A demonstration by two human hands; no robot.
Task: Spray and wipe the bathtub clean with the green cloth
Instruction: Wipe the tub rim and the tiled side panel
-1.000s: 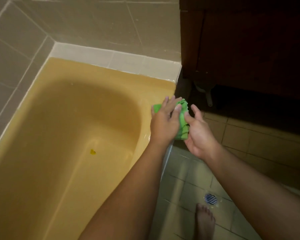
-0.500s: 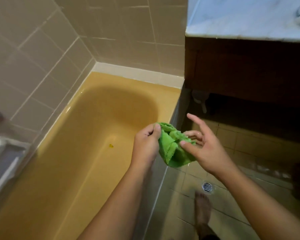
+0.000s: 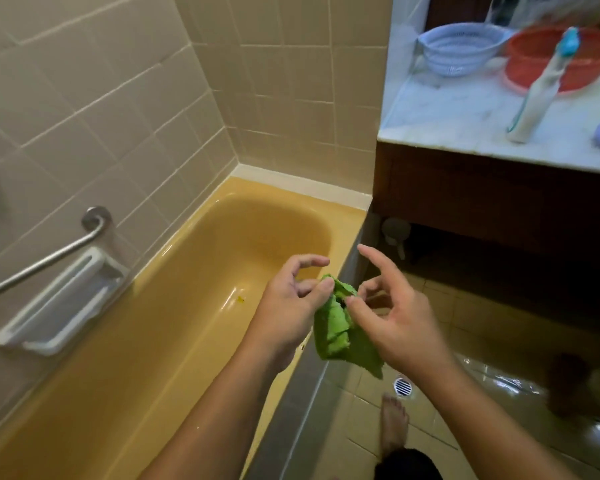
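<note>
The left hand (image 3: pixel 284 306) is pinching the top of the green cloth (image 3: pixel 336 329) and the right hand (image 3: pixel 395 317) is gripping it alongside, index finger sticking out. The cloth is hanging crumpled between them, in the air over the right-hand rim of the bathtub (image 3: pixel 349 225).

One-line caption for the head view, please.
Left hand and right hand pinch a crumpled green cloth between them beside the yellow bathtub.

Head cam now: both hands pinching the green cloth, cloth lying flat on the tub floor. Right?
Not quite. The head view shows the green cloth hanging crumpled in the air beside the rim of the bathtub, not lying on its floor. The left hand and right hand do both pinch it.
</note>
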